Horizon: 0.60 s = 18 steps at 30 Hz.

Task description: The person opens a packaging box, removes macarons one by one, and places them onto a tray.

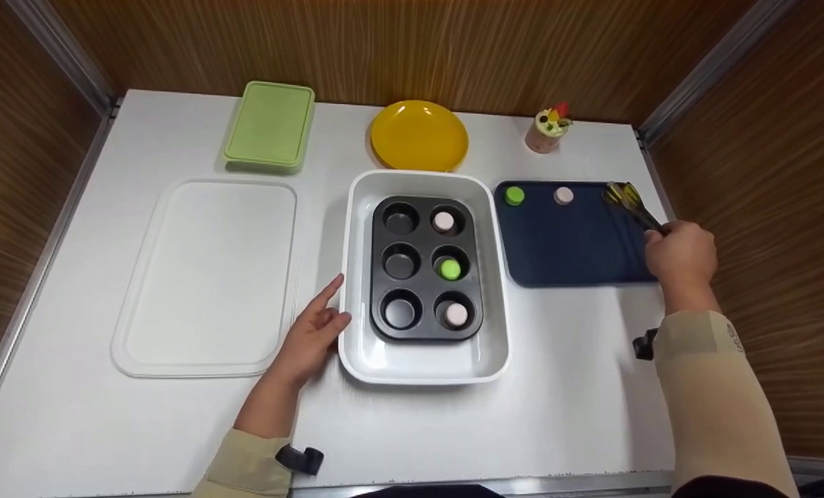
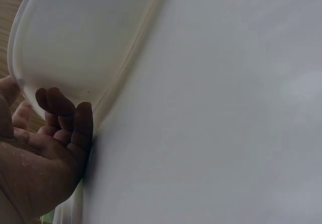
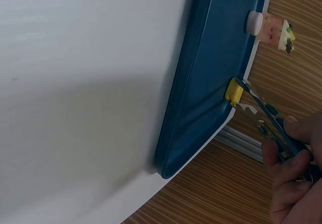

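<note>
My right hand grips a pair of tongs over the far right corner of the dark blue tray. In the right wrist view the tong tips are at a small yellow piece on that tray. A green piece and a pale pink piece sit along its back edge. My left hand touches the left side of a white basin, fingers against its outer wall. Inside stands a dark muffin tin; its right column holds two pale pink pieces and a green one.
A white lid-like tray lies left of the basin. Behind are a green lidded box, a yellow plate and a dessert cup with fruit topping. Wood-patterned walls enclose the back and sides.
</note>
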Available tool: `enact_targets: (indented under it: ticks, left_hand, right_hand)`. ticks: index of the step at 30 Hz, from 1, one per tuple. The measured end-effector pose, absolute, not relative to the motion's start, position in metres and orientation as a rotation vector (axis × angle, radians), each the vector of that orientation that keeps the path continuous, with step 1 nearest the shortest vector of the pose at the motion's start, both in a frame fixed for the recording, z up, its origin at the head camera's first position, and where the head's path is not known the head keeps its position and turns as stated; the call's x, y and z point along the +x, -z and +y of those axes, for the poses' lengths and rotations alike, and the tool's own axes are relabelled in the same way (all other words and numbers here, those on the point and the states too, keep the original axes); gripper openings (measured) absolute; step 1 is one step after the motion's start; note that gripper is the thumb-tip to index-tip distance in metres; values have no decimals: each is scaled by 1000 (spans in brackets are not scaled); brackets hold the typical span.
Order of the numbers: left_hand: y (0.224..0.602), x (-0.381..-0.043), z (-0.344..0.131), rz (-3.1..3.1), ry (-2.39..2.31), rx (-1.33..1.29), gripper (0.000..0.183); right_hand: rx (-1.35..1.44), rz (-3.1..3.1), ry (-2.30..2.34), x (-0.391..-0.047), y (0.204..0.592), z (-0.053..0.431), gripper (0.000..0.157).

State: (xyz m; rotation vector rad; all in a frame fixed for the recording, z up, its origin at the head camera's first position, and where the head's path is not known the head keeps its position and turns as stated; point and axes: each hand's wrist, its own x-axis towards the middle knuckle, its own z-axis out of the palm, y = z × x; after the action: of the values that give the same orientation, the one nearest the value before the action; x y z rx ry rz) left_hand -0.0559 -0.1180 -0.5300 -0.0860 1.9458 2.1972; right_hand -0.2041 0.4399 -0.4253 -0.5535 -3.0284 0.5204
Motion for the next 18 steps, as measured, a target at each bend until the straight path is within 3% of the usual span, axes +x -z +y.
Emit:
enact_targets:
  ticks: [18]
  left_hand:
    - [529, -56, -116, 1956, -2182, -109, 66]
  right_hand:
    - [-502, -2827, -700, -178, 399, 409, 52]
